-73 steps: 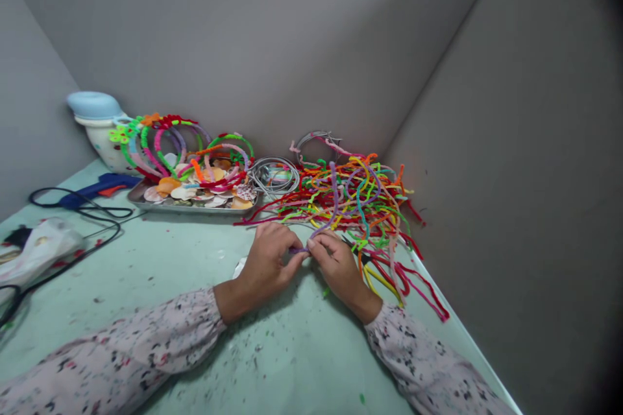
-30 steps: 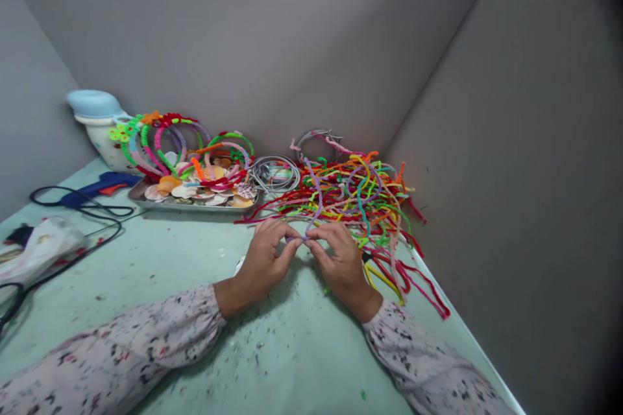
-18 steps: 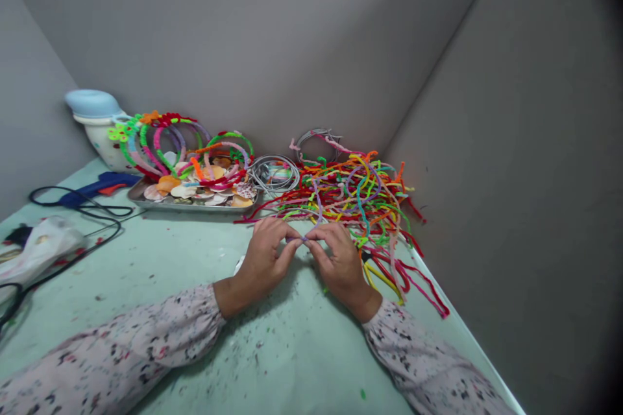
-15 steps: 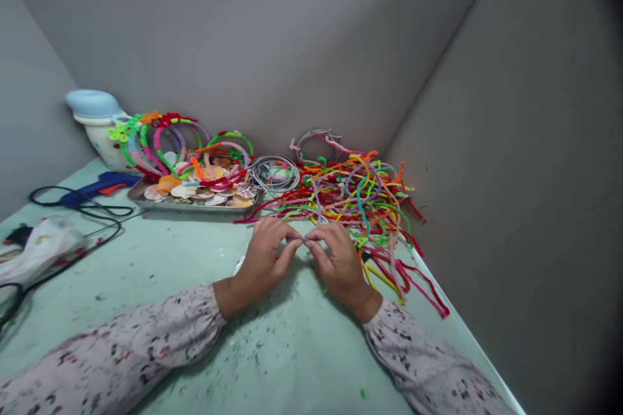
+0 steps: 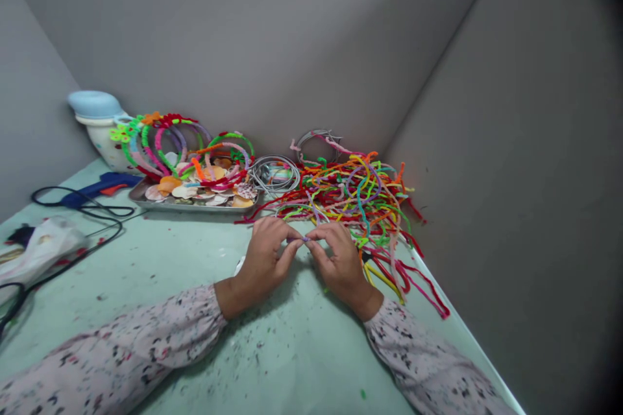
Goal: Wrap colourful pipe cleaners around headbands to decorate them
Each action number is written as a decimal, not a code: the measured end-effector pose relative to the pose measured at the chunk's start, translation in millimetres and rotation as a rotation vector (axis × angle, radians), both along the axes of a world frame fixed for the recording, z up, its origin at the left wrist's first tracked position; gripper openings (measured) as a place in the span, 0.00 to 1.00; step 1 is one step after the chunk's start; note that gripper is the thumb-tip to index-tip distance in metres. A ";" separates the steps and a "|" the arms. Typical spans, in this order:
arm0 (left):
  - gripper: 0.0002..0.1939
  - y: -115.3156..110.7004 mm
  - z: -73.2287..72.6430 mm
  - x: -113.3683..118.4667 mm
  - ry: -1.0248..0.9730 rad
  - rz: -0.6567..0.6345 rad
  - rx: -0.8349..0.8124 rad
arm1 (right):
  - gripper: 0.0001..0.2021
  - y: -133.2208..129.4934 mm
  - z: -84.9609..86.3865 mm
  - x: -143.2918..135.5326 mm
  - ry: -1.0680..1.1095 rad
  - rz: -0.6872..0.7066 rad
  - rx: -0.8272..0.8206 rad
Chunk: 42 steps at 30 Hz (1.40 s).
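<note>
My left hand and my right hand meet over the table, thumb and forefinger of each pinched on a purple pipe cleaner. Only a short twisted bit of it shows between the fingertips. Just beyond the hands, a loose purple strand and a thin grey wire loop stick up; whether they join the held piece I cannot tell. A heap of coloured pipe cleaners lies behind and right of my right hand. Pliers with red and yellow handles rest beside that wrist, partly covered.
At the back left, a metal tray holds shells and pipe-cleaner-wrapped hoops. Coils of grey wire sit beside it. A blue glue gun with a black cord, a plastic bag and a blue-lidded bottle stand left.
The purple strand beyond the fingertips has tilted leftward, and the wire loop beside it shows more. Both hands keep their pinch in nearly the same place.
</note>
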<state>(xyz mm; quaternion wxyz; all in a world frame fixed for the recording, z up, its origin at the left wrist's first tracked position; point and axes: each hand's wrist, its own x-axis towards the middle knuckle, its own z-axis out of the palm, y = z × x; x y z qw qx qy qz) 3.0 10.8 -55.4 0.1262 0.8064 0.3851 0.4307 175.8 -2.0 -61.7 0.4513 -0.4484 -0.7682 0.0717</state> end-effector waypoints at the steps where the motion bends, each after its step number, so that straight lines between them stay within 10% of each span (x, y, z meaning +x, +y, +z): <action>1: 0.06 0.0 -0.1 0.0 0.000 0.000 0.001 | 0.04 -0.2 -0.1 0.0 0.000 0.000 -0.003; 42: 0.08 4.0 -0.7 0.3 0.063 0.021 -0.049 | 0.06 2.8 -5.4 -1.0 -0.044 -0.029 0.069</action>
